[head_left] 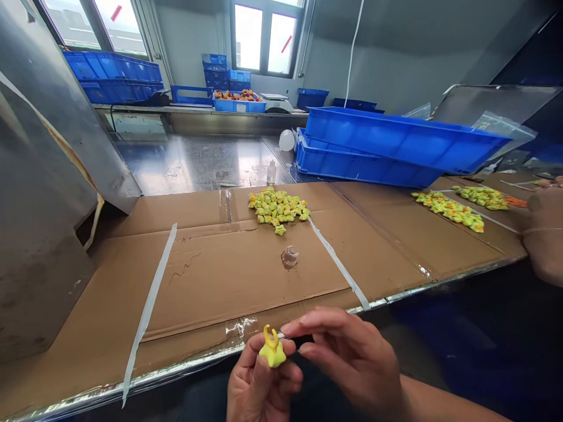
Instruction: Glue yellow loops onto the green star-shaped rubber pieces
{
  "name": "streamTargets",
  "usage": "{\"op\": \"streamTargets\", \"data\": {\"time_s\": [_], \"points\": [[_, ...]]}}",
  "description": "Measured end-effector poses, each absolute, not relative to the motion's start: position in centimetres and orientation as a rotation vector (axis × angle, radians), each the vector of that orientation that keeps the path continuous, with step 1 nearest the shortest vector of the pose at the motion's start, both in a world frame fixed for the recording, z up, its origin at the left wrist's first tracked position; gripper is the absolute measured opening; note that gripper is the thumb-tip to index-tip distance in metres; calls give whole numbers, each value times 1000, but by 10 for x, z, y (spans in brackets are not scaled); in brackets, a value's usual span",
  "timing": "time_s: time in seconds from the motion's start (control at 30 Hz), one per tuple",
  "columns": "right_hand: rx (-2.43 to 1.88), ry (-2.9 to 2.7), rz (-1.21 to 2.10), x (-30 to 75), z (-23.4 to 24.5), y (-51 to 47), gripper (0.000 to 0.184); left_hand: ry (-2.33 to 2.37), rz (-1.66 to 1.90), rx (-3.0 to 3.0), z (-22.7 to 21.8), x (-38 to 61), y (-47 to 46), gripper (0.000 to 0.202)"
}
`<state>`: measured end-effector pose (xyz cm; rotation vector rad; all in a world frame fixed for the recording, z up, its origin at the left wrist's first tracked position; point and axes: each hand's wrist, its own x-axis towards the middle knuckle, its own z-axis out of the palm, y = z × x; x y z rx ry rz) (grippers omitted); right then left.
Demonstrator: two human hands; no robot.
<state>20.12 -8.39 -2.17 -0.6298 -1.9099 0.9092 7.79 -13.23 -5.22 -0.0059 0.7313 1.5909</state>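
My left hand [264, 381] pinches a small yellow-green star-shaped piece [273, 354] between thumb and fingers, just off the table's front edge. Two curved yellow prongs stand up from its top. Close on the right is my right hand [352, 351], thumb and fingers drawn together beside the prongs. A small pale tip shows at its index finger; what it holds, if anything, I cannot make out. Beyond the hands, a small clear cup [289, 257] sits on the cardboard [220, 269]. Behind it lies a pile of similar yellow-green stars [279, 206], some with orange marks.
White tape strips [152, 299] run across the cardboard. A small clear bottle [271, 173] stands behind the pile. Stacked blue crates [373, 152] are at back right. Another person's hand [545, 228] is at far right, near more stars [448, 210]. A metal panel [39, 205] rises at left.
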Motion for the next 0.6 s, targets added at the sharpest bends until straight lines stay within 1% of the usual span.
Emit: {"op": "streamTargets", "data": {"time_s": [0.03, 0.17, 0.23, 0.43, 0.6], "points": [[-660, -1880, 975, 201, -26, -84, 19, 673, 1571, 1, -55, 79, -133, 30], [-721, -1802, 1134, 198, -35, -85, 34, 548, 1481, 41, -66, 81, -134, 31], [-722, -1784, 1168, 197, -35, -85, 37, 528, 1451, 58, -69, 82, -135, 33], [-599, -1802, 1209, 199, -30, -84, 38, 443, 1438, 67, -69, 80, -137, 26], [-620, -1828, 1198, 203, -29, -89, 38, 381, 1401, 107, -69, 79, -137, 25]]}}
